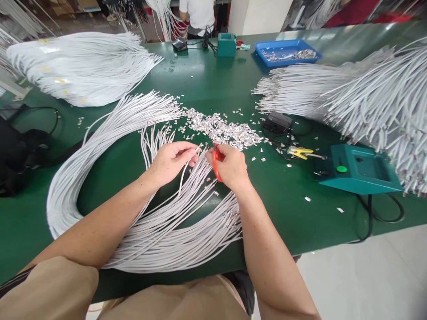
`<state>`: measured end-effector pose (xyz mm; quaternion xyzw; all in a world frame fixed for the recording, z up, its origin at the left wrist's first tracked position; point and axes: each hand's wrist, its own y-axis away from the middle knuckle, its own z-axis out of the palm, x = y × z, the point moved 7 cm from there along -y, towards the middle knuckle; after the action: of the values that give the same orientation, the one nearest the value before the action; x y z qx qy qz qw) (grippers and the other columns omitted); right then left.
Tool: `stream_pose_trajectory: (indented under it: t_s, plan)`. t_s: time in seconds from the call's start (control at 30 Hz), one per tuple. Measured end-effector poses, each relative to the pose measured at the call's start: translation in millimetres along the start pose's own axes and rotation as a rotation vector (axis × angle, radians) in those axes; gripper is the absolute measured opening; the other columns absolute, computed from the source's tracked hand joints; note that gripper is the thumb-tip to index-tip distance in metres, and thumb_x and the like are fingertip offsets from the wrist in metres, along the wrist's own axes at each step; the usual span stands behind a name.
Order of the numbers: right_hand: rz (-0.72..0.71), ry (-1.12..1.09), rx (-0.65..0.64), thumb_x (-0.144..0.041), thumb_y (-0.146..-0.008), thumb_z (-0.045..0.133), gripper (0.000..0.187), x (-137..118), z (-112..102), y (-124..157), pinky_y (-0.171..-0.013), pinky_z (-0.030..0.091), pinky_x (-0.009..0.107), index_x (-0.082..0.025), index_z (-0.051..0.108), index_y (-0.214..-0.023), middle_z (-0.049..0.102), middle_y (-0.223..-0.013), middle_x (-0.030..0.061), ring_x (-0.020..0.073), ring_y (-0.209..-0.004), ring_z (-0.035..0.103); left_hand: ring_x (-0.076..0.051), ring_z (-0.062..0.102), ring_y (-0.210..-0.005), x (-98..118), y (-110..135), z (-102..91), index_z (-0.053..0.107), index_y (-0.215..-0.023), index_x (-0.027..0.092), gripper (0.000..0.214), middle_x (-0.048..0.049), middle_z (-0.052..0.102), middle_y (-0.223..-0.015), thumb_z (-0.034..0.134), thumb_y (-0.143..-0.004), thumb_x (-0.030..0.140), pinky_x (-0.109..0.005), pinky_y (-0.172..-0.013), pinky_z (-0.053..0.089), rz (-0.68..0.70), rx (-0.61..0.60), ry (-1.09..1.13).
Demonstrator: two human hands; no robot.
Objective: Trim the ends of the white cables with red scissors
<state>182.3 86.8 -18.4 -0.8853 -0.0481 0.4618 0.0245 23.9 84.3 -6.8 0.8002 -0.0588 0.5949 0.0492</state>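
Observation:
Between the thumb and fingers of my left hand is the end of a white cable. My right hand is closed around orange-red-handled scissors or snips, whose blades are mostly hidden by the fingers. Both hands are close together, the cable end near the tool. Under and in front of them lies a large looped bundle of white cables, curving round to the left, with its far ends beside a heap of small silvery-white pieces.
More white cable bundles lie at the back left and right. A teal device, yellow-handled clip and black box stand right. At the back are a blue tray and a green box. Another person stands beyond.

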Motion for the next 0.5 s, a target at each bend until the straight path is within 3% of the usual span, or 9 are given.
stream_pose_trajectory:
  t_s: [0.1, 0.17, 0.27, 0.5]
  plan:
    - [-0.013, -0.412, -0.030, -0.031, -0.081, 0.061, 0.018, -4, -5, -2, -0.074, 0.046, 0.030, -0.021, 0.073, -0.090, 0.069, -0.084, 0.0006, 0.0141, -0.075, 0.059, -0.011, 0.054, -0.058, -1, 1, 7.5, 0.069, -0.085, 0.017, 0.017, -0.0013, 0.064, -0.068, 0.060, -0.085, 0.032, -0.027, -0.062, 0.049, -0.002, -0.112, 0.071]
    - [-0.043, -0.561, -0.112, -0.032, -0.081, 0.064, 0.019, -9, -3, -1, -0.080, 0.048, 0.033, -0.024, 0.074, -0.094, 0.070, -0.084, -0.0004, 0.0145, -0.079, 0.061, -0.011, 0.051, -0.057, -2, 3, 12.6, 0.065, -0.077, 0.018, 0.020, -0.0014, 0.061, -0.066, 0.059, -0.086, 0.034, -0.028, -0.061, 0.047, -0.020, -0.176, 0.109]
    - [-0.082, -0.671, -0.208, -0.033, -0.081, 0.066, 0.015, -13, 2, 1, -0.085, 0.048, 0.035, -0.024, 0.075, -0.090, 0.069, -0.080, -0.0010, 0.0141, -0.079, 0.063, -0.011, 0.047, -0.056, -5, 5, 19.3, 0.059, -0.068, 0.019, 0.027, -0.0010, 0.056, -0.064, 0.058, -0.086, 0.038, -0.028, -0.059, 0.044, -0.048, -0.260, 0.144]
    - [-0.040, -0.726, -0.201, -0.039, -0.079, 0.069, 0.018, -9, 6, 0, -0.081, 0.048, 0.032, -0.021, 0.072, -0.075, 0.068, -0.076, -0.0004, 0.0129, -0.075, 0.061, -0.011, 0.045, -0.054, -7, 4, 20.8, 0.059, -0.065, 0.019, 0.029, -0.0011, 0.056, -0.063, 0.065, -0.081, 0.043, -0.027, -0.052, 0.039, -0.103, -0.282, 0.233]
